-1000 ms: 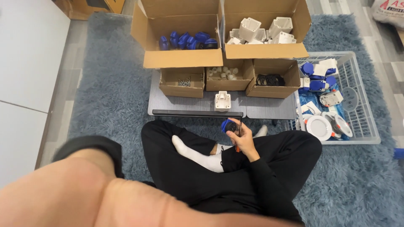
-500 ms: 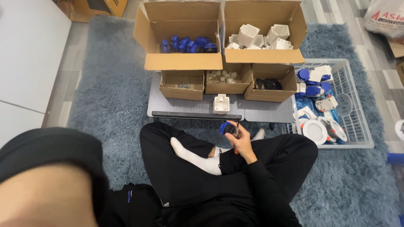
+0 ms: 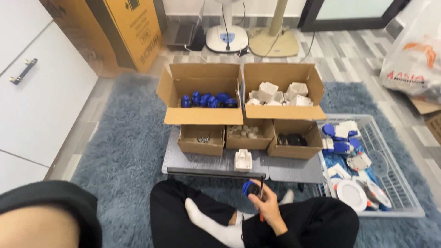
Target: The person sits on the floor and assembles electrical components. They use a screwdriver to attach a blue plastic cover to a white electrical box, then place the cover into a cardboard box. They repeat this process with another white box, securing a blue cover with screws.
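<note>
Blue round part [image 3: 250,188] sits grasped in the right hand [image 3: 266,205] above the lap, near the grey worktop [image 3: 202,161]; the left hand is out of view.

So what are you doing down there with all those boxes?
A person sits cross-legged on a fluffy blue rug. Their right hand holds a small blue part over their lap; the left hand is out of view, only its sleeve shows. In front is a grey board with a white part on it. Behind are open cardboard boxes, one with blue parts, one with white parts. A white wire basket holds mixed pieces.
</note>
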